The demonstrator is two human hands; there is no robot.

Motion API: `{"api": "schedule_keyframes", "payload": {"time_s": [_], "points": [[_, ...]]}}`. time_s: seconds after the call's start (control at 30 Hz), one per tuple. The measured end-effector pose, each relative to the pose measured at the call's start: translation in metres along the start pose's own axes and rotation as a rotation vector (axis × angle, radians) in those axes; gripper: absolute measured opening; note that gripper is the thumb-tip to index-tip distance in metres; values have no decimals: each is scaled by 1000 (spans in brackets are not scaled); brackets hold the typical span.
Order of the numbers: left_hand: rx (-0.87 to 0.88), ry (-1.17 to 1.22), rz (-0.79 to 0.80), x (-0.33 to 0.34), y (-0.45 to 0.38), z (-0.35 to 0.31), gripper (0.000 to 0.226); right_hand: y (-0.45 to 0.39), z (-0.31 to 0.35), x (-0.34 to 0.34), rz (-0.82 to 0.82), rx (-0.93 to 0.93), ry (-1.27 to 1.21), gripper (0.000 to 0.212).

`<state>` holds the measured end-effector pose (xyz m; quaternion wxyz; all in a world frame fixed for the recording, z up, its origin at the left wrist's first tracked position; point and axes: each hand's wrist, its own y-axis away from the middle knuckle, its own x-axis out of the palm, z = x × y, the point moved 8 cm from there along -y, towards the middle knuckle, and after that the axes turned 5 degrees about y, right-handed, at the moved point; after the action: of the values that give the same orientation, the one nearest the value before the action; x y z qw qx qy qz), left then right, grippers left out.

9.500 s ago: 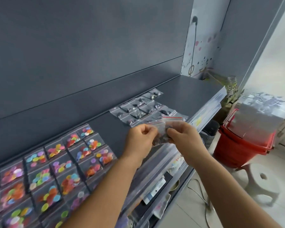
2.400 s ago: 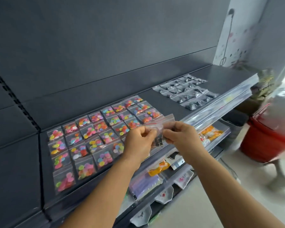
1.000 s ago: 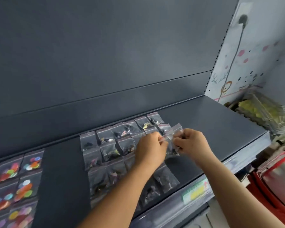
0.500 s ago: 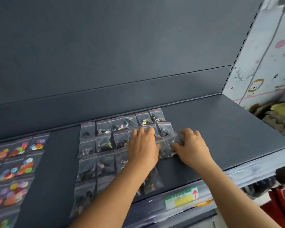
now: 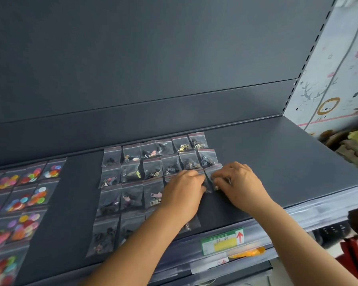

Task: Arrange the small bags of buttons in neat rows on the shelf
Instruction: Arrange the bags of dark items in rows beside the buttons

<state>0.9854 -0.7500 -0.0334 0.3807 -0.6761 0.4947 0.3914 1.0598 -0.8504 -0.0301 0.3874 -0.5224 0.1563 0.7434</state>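
Note:
A clear small bag of dark buttons lies on the dark grey shelf, at the right end of the third row of a grid of similar dark-button bags. My left hand is palm down with its fingertips on the bag's left edge, and it covers the bags under it. On the bag's right side, my right hand pinches it against the shelf. Only the bag's top strip and middle show between my fingers.
Rows of bags with colourful buttons lie at the left, with a bare strip of shelf between the two groups. A green and yellow price label sits on the front rail. The grey back panel rises behind; patterned wallpaper is at the right.
Over the last second both hands brought the bag down from just above the grid onto the shelf, at the right end of the third row. The view moved closer.

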Motion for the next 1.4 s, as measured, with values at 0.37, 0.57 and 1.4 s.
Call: {"api": "schedule_keyframes", "payload": {"time_s": [0.37, 0.57, 1.4], "points": [[-43, -31, 10, 2, 0, -1, 23, -4, 3, 9, 84, 7, 60, 19], [-86, -47, -108, -20, 11, 11, 54, -4, 27, 5, 20, -34, 54, 39], [-569, -140, -413, -211, 331, 274, 57, 67, 438, 141, 203, -557, 37, 57]]}}
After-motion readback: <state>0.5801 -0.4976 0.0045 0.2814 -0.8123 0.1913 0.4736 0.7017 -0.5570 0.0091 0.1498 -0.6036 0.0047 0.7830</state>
